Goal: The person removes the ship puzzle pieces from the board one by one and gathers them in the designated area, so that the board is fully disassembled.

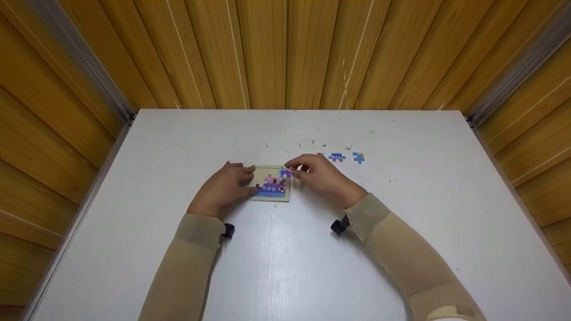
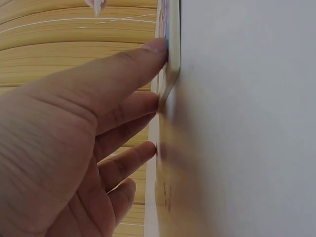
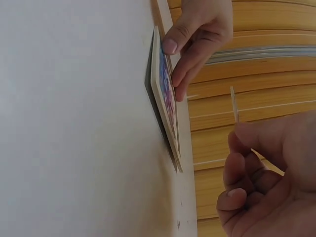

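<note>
Near the middle of the table lies a shallow puzzle tray (image 1: 268, 199) with a partly assembled purple, pink and blue ship picture (image 1: 271, 188). My left hand (image 1: 225, 187) rests on its left side; in the left wrist view the thumb (image 2: 133, 61) presses the face by the edge, the other fingers fairly straight. My right hand (image 1: 323, 176) pinches a purple and light-blue jigsaw piece (image 1: 284, 172) between thumb and fingertips, over the tray's far right corner. The right wrist view shows that piece (image 3: 234, 103) edge-on, held clear of the tray (image 3: 160, 94).
Beyond the right hand lie a blue jigsaw piece (image 1: 337, 157) and a blue and orange piece (image 1: 358, 157). Another piece (image 1: 320, 154) is mostly hidden behind that hand. Dark marks dot the white table (image 1: 276, 258). Yellow wood-look panels (image 1: 263, 53) stand behind it.
</note>
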The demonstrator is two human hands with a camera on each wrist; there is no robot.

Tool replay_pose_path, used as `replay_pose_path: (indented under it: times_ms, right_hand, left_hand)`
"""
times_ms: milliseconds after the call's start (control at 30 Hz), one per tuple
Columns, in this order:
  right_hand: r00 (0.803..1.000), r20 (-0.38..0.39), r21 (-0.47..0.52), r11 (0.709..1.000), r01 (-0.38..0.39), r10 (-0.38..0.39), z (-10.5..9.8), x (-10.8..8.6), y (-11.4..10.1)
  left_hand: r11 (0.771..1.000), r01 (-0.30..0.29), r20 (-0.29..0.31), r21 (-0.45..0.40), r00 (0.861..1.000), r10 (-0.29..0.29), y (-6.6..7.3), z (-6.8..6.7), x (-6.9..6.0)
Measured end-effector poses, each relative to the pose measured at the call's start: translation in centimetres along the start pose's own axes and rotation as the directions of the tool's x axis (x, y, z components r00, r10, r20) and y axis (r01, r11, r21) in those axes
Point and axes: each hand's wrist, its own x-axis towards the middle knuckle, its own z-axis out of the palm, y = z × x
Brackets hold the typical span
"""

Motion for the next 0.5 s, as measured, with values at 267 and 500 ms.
replay_pose_path:
  times_ms: [267, 500]
  right_hand:
    - [0.998, -0.051, 0.016, 0.999, -0.030, 0.031, -2.0, -2.0, 1.5]
    - [0.993, -0.106, 0.055, 0.997, -0.047, 0.052, -3.1, -3.3, 2.9]
  left_hand:
    - [1.000, 0.001, 0.002, 0.014, 1.000, -0.001, -0.1, -0.1, -0.4]
    - [1.000, -0.007, 0.000, 0.019, 1.000, 0.007, 0.2, 0.0, -0.3]
